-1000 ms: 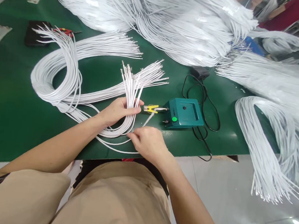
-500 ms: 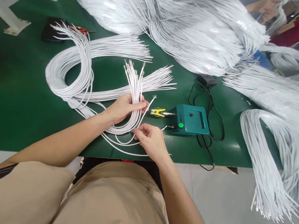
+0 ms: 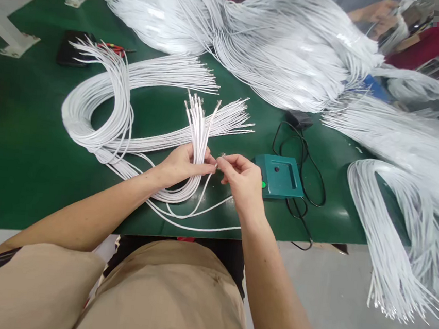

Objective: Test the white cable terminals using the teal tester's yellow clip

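My left hand is closed around a bunch of white cables, whose stripped ends point up and away from me. Beside it, my right hand pinches the end of a single white cable close to the left fingertips. That cable loops down toward the table edge. Right behind my right hand sits a teal box with a green button; its left side, with the clip, is covered by the hand. More white cables lie coiled to the left of my hands.
Large heaps of white cables cover the back of the green table. Another bundle hangs over the front edge at right. A black adapter with its cord lies by the box. At far right, a co-worker's hands handle cables.
My right hand has moved up from the lower bend of the cables to a single cable's end beside my left fingers. It now covers the yellow clip. My left hand keeps its hold.
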`<state>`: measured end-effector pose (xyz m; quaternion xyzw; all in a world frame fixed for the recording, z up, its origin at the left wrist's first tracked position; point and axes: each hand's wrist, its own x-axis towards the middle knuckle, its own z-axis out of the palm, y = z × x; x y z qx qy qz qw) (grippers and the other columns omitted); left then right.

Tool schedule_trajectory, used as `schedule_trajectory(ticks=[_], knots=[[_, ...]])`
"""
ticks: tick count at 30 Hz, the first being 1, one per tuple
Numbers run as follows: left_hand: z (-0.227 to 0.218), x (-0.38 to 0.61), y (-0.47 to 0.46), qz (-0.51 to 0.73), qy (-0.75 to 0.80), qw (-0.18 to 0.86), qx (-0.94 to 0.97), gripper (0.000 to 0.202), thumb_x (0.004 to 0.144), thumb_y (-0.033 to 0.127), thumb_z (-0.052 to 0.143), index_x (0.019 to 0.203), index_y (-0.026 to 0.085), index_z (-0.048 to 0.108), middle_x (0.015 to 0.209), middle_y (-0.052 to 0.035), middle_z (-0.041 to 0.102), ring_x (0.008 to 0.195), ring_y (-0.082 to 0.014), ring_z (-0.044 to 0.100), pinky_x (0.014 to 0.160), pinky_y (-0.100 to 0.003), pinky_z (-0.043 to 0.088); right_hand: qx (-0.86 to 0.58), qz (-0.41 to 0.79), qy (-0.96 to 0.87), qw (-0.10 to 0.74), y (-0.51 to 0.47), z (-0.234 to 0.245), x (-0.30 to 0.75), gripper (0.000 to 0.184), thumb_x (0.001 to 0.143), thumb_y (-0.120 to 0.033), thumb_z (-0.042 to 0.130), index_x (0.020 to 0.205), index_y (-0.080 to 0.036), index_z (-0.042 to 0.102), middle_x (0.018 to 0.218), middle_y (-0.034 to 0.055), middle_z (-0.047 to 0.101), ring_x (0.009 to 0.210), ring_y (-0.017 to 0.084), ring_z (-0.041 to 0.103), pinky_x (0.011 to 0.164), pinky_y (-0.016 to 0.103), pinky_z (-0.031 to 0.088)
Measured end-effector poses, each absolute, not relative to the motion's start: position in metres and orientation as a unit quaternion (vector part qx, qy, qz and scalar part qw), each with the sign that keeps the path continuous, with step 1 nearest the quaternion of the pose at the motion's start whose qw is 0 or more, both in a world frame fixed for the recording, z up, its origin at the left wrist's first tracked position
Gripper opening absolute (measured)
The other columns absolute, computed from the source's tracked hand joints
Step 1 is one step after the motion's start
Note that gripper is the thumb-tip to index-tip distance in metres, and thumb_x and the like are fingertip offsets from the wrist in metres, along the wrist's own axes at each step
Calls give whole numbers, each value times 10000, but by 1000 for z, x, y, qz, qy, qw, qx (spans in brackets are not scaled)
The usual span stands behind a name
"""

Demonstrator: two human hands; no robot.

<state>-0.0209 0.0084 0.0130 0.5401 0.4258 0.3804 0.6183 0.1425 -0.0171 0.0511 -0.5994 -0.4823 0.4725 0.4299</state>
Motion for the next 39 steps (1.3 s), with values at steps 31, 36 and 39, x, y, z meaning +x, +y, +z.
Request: schedule_trajectory(ticks=[31, 36, 39], knots=[[12, -14, 4, 369, 330, 699, 516, 287, 770, 219, 710, 818, 168, 432, 832, -42, 710, 790, -187, 716, 781, -356, 558, -460, 712, -307, 432, -6, 43, 147, 302, 680, -424, 781, 656, -149, 660, 526, -71, 429, 471, 55, 414, 516, 221, 418], [13, -16, 5, 366, 337, 701, 511, 287, 776, 236, 710, 813, 163, 434, 842, -46, 703, 782, -175, 710, 749, -318, 556, -461, 698, -290, 465, -15, 39, 151, 316, 679, -439, 790, 785, -148, 728, 621, -40, 547, 550, 63, 476, 630, 244, 484], [11, -15, 5, 369, 357, 684, 518, 294, 764, 250, 725, 830, 159, 452, 836, -40, 692, 765, -165, 699, 693, -281, 549, -490, 651, -329, 477, -19, 39, 152, 289, 712, -425, 763, 814, -155, 750, 696, -2, 637, 604, 84, 542, 666, 256, 495]])
